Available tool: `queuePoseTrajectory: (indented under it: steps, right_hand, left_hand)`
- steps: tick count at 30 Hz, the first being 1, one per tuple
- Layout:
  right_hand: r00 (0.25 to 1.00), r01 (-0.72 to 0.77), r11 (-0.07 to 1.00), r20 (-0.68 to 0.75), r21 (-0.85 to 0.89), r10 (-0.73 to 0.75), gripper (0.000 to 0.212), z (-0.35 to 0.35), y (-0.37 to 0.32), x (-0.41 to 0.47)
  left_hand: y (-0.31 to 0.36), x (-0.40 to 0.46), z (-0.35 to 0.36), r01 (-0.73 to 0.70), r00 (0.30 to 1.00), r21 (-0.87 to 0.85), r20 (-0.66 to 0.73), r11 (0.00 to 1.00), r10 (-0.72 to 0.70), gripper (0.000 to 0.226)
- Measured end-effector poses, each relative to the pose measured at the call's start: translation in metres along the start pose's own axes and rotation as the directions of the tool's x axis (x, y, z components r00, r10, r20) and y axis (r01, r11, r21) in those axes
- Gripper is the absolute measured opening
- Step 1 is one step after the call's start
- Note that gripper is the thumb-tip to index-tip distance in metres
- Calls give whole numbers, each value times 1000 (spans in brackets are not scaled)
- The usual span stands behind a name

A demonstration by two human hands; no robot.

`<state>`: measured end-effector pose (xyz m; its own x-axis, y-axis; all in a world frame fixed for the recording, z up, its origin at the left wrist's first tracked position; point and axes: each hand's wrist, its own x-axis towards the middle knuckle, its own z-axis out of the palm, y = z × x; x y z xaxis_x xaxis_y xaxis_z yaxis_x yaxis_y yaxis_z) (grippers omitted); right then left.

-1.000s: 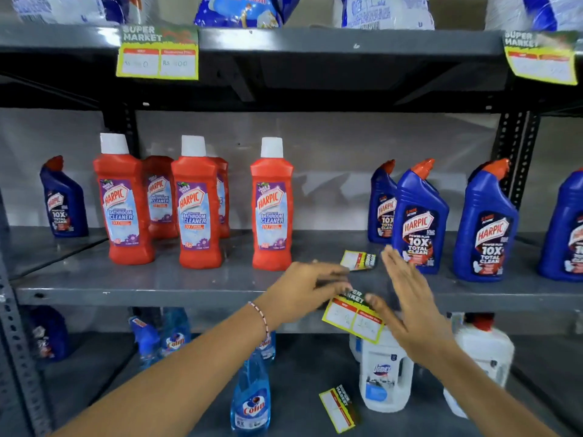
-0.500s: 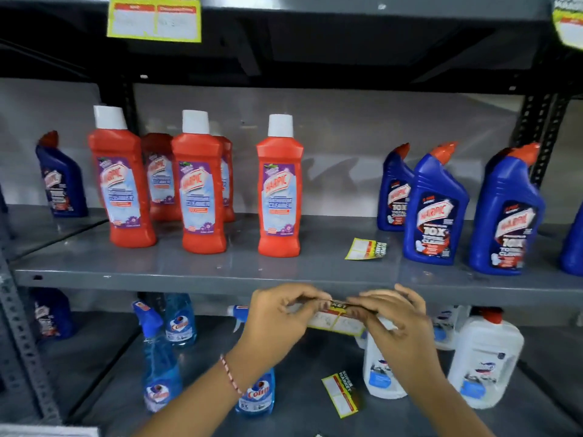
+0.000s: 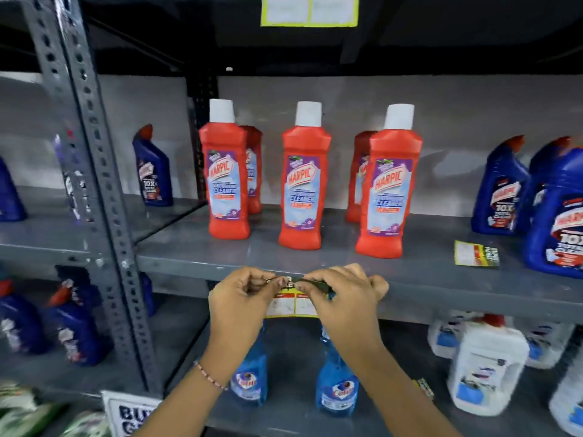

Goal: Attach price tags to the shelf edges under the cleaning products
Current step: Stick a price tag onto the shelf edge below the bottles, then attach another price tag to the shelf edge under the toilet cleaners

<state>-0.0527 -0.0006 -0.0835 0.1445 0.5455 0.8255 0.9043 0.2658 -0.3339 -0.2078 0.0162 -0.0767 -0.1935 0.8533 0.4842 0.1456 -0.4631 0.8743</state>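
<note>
Left hand (image 3: 239, 298), right hand (image 3: 342, 298) both pinching price tag (image 3: 291, 305) top; tag between them against shelf edge (image 3: 457, 285).

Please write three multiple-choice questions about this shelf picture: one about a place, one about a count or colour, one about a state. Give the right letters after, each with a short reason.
1. Where does the spare price tag lie?
A. On the middle shelf, right of the red bottles
B. On the floor
C. On a bottle cap

2. How many red bottles stand in the front row?
A. One
B. Three
C. Six

3. What is the state of the price tag between the hands?
A. Lying flat on the shelf top
B. Crumpled in one fist
C. Held by both hands at the shelf's front edge

Answers:
1 A: it lies flat on the grey board, between the red bottles and the blue bottles.
2 B: three white-capped ones stand in front, with two more partly hidden behind.
3 C: the left hand and right hand pinch its top at the edge, and it hangs below.
</note>
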Motion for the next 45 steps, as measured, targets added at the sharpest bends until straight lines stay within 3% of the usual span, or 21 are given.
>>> queuePoseTrajectory:
  steps: [8, 13, 16, 17, 19, 21, 23, 27, 29, 32, 36, 40, 42, 45]
  right_hand:
    - [999, -30, 997, -34, -76, 27, 20, 8, -8, 4]
    - [991, -125, 987, -52, -99, 120, 29, -27, 5, 8]
    - [938, -304, 948, -203, -90, 281, 16, -71, 48, 20]
    - [888, -425, 894, -259, -142, 381, 18, -86, 68, 29]
    - [744, -667, 660, -275, -346, 609, 48, -114, 109, 51]
    - [602, -742, 432, -225, -512, 766, 75, -128, 139, 69]
    - [543, -721, 357, -164, -594, 823, 73, -127, 162, 79]
    - [596, -762, 512, -119, -396, 794, 24, -125, 183, 90]
    - [657, -749, 647, -32, -140, 753, 24, -130, 190, 87]
    - [779, -624, 757, 75, 193, 622, 21, -152, 196, 79]
    - [878, -475, 859, 178, 194, 445, 17, -210, 207, 54]
    - [895, -404, 872, 316, 276, 315, 27, -272, 225, 21]
    - [887, -441, 853, 278, 280, 368, 28, -297, 248, 5]
    - [856, -516, 799, 158, 307, 492, 23, -329, 289, -18]
  left_hand:
    - [-7, 14, -6, -54, 999, 108, 6, 993, 54, 17]
    - [3, 21, -15, -296, 941, 270, -81, 916, 328, 31]
    - [11, 24, -22, -345, 905, 304, -145, 888, 401, 32]
    - [14, 23, -22, -341, 905, 291, -156, 894, 396, 31]
    - [22, 18, -13, -356, 909, 240, -135, 903, 394, 26]
    - [29, 11, 5, -396, 902, 182, -103, 900, 418, 24]
    - [34, 3, 25, -434, 892, 124, -79, 892, 445, 28]
    - [44, -14, 63, -465, 885, 22, 12, 885, 465, 31]
    - [51, -21, 82, -478, 874, -12, 98, 878, 477, 33]
    - [71, -33, 116, -440, 873, -24, 225, 898, 433, 30]
    - [105, -54, 188, -314, 882, -16, 365, 949, 298, 25]
    - [135, -93, 268, -366, 754, -6, 585, 931, 300, 22]
    - [144, -122, 304, -360, 725, -10, 627, 933, 286, 9]
    - [150, -160, 349, -278, 765, 16, 608, 960, 211, 3]
